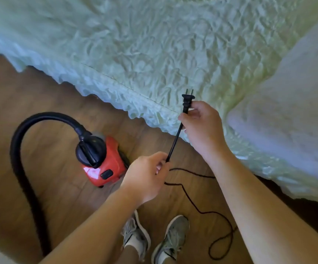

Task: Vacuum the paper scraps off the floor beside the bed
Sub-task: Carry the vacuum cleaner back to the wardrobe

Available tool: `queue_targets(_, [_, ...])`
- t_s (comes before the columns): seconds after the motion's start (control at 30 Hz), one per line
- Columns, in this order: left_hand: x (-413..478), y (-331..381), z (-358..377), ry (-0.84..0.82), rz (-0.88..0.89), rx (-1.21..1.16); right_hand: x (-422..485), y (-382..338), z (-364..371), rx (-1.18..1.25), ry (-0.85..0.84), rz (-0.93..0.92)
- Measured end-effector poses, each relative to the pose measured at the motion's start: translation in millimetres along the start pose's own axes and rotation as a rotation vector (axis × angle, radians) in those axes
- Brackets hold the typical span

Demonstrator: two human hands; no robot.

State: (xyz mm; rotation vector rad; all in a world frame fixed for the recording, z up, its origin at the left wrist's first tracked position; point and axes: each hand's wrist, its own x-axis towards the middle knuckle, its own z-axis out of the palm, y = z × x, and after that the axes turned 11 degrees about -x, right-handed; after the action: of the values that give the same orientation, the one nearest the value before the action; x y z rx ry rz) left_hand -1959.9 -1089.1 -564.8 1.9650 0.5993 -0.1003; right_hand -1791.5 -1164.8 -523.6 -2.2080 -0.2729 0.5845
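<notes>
Cord (174,143) is stretched taut between both hands above the wooden floor (59,103). Its plug (187,101), prongs upward, is pinched by the right hand (202,124) in front of the bed (154,44) edge, while a lower stretch is gripped in the curled fingers of the left hand (146,176). Slack cord is looped on the floor near two grey shoes (171,239). The red vacuum cleaner (104,164) is stood on the floor beside the bed, left of the hands, its black hose (21,141) arched over and down.
</notes>
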Motion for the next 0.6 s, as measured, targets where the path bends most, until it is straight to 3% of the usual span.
queue_targets(0.23, [-38.6, -83.3, -62.6, 0.167, -0.097, -0.078, -12.2, -47.1, 118.8, -0.085, -0.216, -0.140])
queue_targets(0.6, [-74.1, -196.5, -123.2, 0.303, -0.259, -0.265, -26.2, -88.4, 275.5, -0.270, -0.409, -0.234])
